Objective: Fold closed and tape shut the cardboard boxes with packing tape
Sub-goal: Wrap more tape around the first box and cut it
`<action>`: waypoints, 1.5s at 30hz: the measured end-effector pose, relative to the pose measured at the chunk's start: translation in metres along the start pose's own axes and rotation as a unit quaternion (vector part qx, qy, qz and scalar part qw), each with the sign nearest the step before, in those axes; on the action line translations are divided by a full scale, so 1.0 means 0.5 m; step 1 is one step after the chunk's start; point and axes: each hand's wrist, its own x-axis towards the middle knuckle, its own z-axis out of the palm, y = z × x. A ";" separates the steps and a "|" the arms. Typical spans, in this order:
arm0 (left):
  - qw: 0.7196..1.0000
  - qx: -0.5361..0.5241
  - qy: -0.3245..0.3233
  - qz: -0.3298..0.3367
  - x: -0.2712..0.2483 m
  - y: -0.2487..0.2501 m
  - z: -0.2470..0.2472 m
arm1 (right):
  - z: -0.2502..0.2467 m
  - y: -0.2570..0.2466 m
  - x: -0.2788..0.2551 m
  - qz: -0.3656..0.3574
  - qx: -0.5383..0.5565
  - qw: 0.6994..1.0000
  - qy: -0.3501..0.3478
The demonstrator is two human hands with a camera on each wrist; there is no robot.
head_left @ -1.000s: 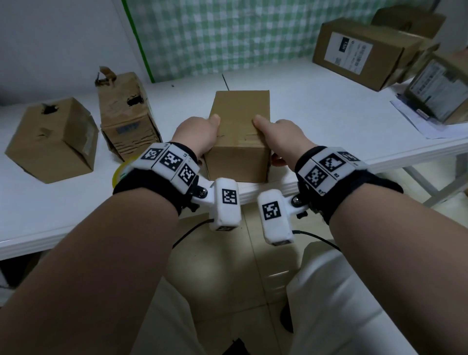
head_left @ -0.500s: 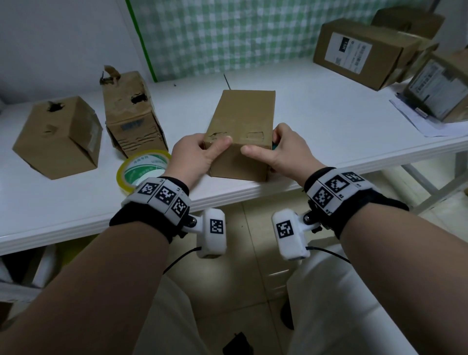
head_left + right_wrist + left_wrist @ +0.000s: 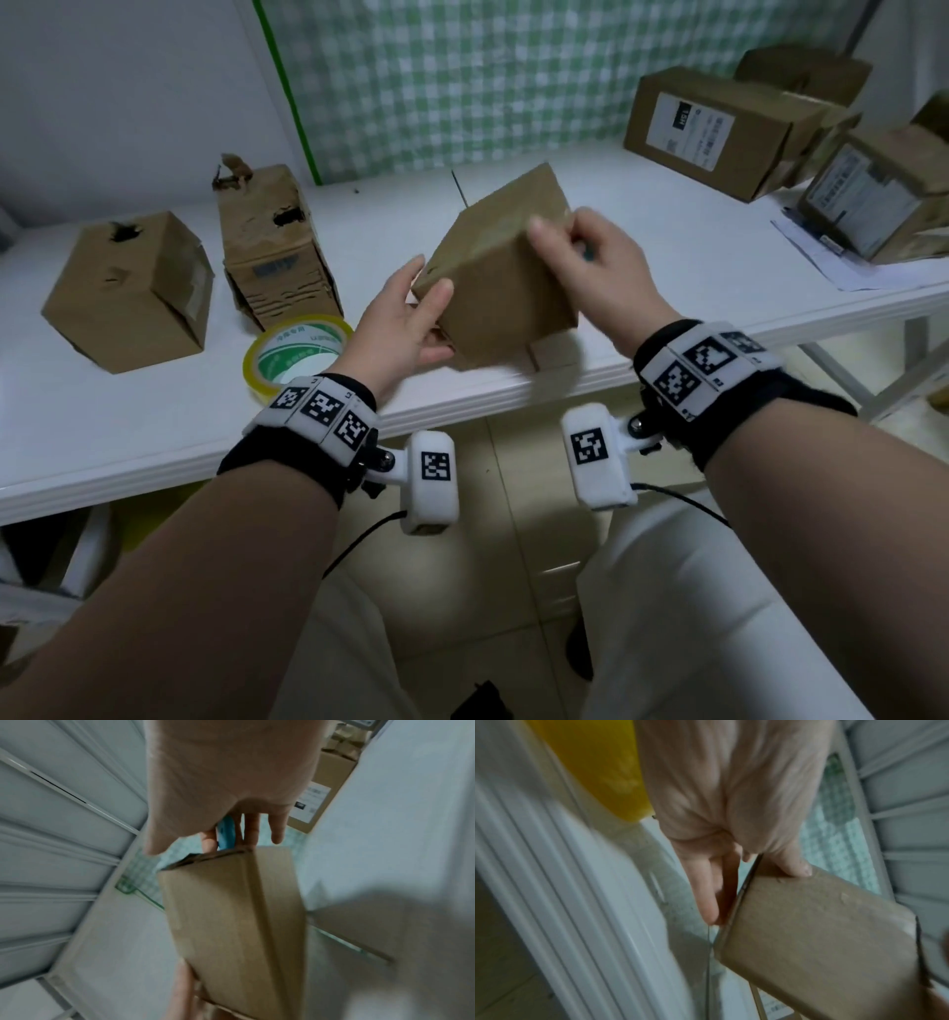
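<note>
- Two hands are holding one small cardboard box (image 3: pixel 506 277) tilted above the tabletop (image 3: pixel 154 411) edge: left hand (image 3: pixel 398 329) gripping its lower corner, right hand (image 3: pixel 595 272) gripping the top end.
- Risk-wise, that box could be slipping mid-turn, since loose flaps are hanging underneath and the grip looks light.
- Only the right wrist view is showing a blue thing (image 3: pixel 226 833) tucked between the right fingers; the tape roll (image 3: pixel 298 354) is showing only from the head.
</note>
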 end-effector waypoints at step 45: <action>0.986 0.160 0.006 0.052 -0.004 0.098 -0.069 | -0.021 -0.020 0.019 0.165 0.032 0.984 0.051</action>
